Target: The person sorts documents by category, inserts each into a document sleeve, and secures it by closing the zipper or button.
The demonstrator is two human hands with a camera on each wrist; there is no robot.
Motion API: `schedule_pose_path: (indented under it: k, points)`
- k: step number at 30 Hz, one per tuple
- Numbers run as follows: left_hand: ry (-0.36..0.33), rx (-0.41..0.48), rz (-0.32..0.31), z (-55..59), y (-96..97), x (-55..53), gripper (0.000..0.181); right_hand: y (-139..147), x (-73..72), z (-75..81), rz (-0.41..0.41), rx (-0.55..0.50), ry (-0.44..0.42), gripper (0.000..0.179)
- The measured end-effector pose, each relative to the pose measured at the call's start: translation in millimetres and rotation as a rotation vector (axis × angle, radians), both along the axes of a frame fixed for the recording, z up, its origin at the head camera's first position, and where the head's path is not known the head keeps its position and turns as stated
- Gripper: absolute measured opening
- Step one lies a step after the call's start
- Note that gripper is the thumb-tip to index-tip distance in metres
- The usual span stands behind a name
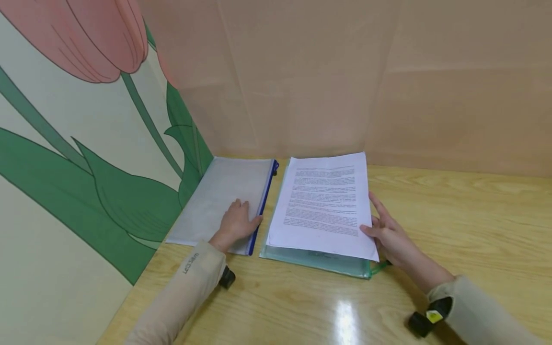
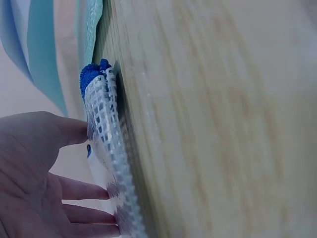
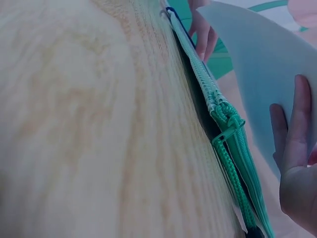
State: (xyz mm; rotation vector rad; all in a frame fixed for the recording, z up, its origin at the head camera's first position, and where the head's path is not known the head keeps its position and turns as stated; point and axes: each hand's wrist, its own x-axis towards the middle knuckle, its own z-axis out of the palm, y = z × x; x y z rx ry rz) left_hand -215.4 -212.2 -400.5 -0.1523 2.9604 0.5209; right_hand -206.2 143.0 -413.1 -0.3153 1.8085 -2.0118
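Printed sheets of paper [image 1: 323, 191] are pinched at their right edge between thumb and fingers of my right hand [image 1: 394, 242]. In the right wrist view the paper [image 3: 265, 64] rises at a slant above a green zip pouch [image 3: 247, 163], fingers extended along its back. The green pouch [image 1: 319, 261] lies flat on the table, mostly hidden by the paper in the head view. My left hand [image 1: 237, 223] rests on a clear mesh pouch [image 1: 237, 177] with a blue zip. Seen from the left wrist, its fingers touch the top of the mesh pouch [image 2: 110, 131], spread out.
The pouches lie side by side on a wooden table [image 1: 465, 230], near its back edge. A wall painted with a tulip [image 1: 99, 38] borders the left side. A plain beige backdrop [image 1: 302, 81] stands behind the table. A green cord [image 1: 379, 267] sticks out from the green pouch's right corner.
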Motion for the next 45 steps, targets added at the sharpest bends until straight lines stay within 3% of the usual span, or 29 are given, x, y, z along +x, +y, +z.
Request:
schedule_pose_path:
  k: [7,15,18,28,33,39,45]
  points:
    - [0.031,0.003,-0.006,-2.2,-2.3,-0.9,0.062,0.5,0.1,0.7,0.017,-0.003,0.01,0.084]
    - [0.243,0.124,-0.009,-4.9,-5.0,2.0,0.031,-0.6,-0.1,3.1,0.021,-0.01,-0.004,0.084]
    - [0.295,0.141,0.022,-6.2,-5.8,2.7,0.028,-1.6,0.3,4.2,0.015,-0.003,-0.012,0.083]
    - [0.381,0.327,0.181,-14.6,-9.0,1.9,0.024,-10.3,-2.0,11.2,0.033,-0.011,-0.02,0.083]
    - [0.44,0.394,0.214,-16.6,-11.9,4.1,0.021,-19.5,-4.9,15.2,0.063,-0.03,-0.076,0.083]
    - [0.469,0.451,0.234,-17.2,-13.1,7.9,0.02,-31.2,-10.8,23.1,0.05,0.025,-0.126,0.082]
    - [0.477,0.475,0.258,-16.5,-11.9,10.1,0.021,-42.3,-15.8,32.2,0.026,0.072,-0.112,0.082]
